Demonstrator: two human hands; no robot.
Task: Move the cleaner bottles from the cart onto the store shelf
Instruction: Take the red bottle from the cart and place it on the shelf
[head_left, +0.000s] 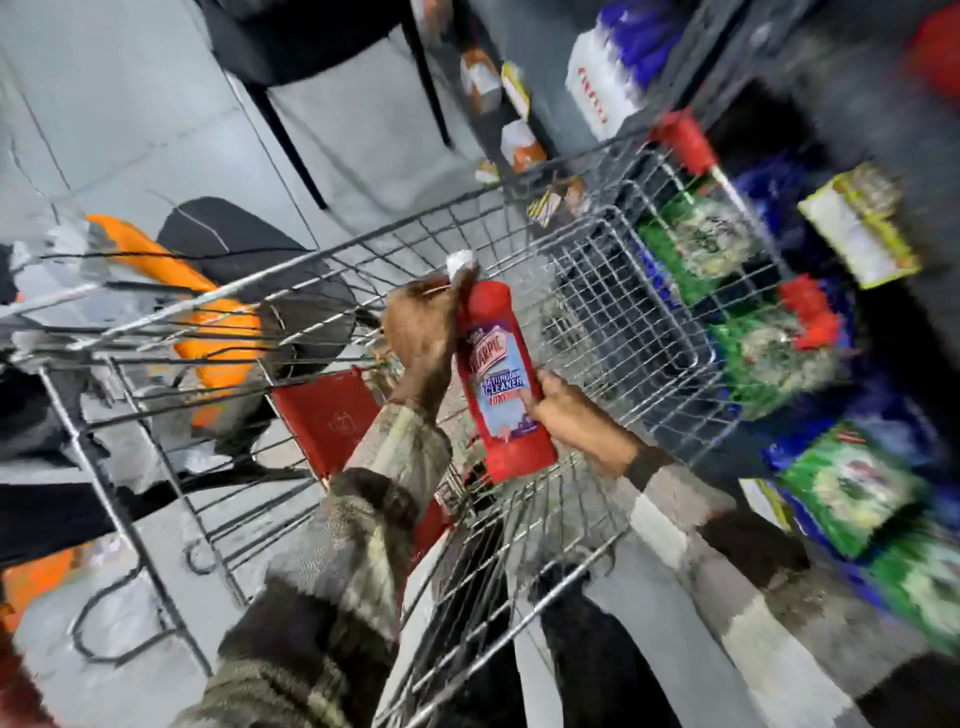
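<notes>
Striped sleeves (332, 587) come up from the bottom edge, and both hands are on one red cleaner bottle (500, 387) at the centre of the frame. Left hand (423, 332) is wrapped around the neck, fingers closed just under the white cap (461, 262); right hand (563, 415) clasps the lower body from the right, thumb across the label. Label reads partly: "CLEANER" is clear, the rest too smeared to trust. Bottle sits tilted, cap toward the upper left, held above the wire cart (587, 291). Basket floor beneath is mostly hidden by arms and bottle, so what lies in it cannot be told. Red flap (324, 415) shows left of centre. Down the right side, the store shelf (769, 62) is heavily blurred: green packets (852, 491), blue shapes, nothing readable. Orange and black objects at mid left are unclear too.
</notes>
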